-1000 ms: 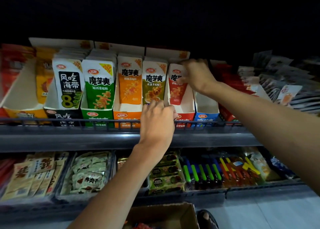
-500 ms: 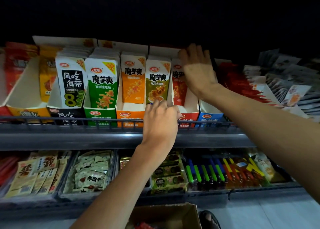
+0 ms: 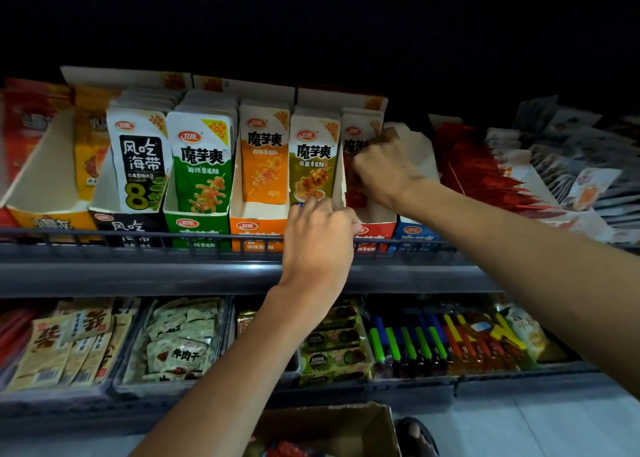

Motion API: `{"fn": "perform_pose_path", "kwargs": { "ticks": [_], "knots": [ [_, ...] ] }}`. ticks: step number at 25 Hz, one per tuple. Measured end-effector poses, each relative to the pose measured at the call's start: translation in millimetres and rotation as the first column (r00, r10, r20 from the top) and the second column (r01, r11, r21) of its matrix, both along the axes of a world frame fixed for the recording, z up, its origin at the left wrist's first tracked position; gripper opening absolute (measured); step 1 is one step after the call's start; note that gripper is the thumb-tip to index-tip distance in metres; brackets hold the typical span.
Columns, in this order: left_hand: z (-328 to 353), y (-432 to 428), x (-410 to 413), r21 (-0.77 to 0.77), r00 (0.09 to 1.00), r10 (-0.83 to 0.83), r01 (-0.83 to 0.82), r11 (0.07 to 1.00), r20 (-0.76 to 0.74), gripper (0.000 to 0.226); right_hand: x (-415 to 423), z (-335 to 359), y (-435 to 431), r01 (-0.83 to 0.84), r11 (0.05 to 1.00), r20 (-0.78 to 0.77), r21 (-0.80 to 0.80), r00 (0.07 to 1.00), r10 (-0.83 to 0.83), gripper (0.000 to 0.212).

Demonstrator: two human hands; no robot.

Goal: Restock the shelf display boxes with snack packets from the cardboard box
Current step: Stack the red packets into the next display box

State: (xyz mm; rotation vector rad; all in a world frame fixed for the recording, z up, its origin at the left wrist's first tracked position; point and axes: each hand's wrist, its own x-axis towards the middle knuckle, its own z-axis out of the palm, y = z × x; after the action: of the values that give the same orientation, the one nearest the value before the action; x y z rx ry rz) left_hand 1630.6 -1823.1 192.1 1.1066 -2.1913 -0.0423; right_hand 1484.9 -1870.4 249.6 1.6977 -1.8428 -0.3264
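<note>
right-hand fingers (image 3: 367, 161) tight around red packets (image 3: 353, 135)

A row of display boxes (image 3: 258, 221) stands on the upper shelf (image 3: 138, 276) behind a wire rail (image 3: 104, 234), with snack packets (image 3: 265, 155) upright inside them. Below, the lower shelf (image 3: 519, 389) carries trays (image 3: 173, 389). Nearest, the cardboard box (image 3: 332, 422) sits on the floor (image 3: 554, 429).

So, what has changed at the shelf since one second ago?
The right hand, flat with fingers stretched up over the red packets half a second ago, has come down and curls round them in the red display box. The left hand stays at the front of the shelf; the rest is unchanged.
</note>
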Motion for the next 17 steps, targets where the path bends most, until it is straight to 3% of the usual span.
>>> {"fn": "perform_pose_path", "kwargs": {
  "ticks": [3,6,10,13,15,17],
  "knots": [
    [-0.8,-1.5,1.9,-0.032,0.999,-0.053,0.053,0.998,0.005,0.018,-3.4,0.7,6.0,-0.072,0.997,0.059,-0.024,0.996,0.073,0.012],
    [0.1,2.1,10.0,-0.067,0.993,-0.111,0.113,0.991,0.039,0.022,-1.6,8.0,26.4,-0.124,0.990,0.260,-0.069,0.956,0.137,0.012],
    [-0.3,13.0,36.7,-0.178,0.991,-0.131,0.134,0.975,0.028,0.029,5.4,5.3,78.8,-0.212,0.955,0.492,-0.205,0.822,0.288,0.008],
    [-15.0,25.0,64.8,-0.217,0.978,-0.202,0.210,0.953,0.058,0.022,21.4,-16.3,126.6,-0.280,0.940,0.661,-0.194,0.671,0.336,0.007],
    [-36.1,36.8,83.7,-0.099,0.950,-0.266,0.284,0.954,0.160,0.019,37.9,-44.3,153.8,-0.381,0.921,0.740,-0.089,0.594,0.317,0.011],
    [-64.3,48.0,104.7,0.206,0.868,-0.337,0.278,0.938,0.366,0.017,57.7,-89.5,175.4,-0.442,0.892,0.820,0.100,0.544,0.177,0.014]
  ]
}}
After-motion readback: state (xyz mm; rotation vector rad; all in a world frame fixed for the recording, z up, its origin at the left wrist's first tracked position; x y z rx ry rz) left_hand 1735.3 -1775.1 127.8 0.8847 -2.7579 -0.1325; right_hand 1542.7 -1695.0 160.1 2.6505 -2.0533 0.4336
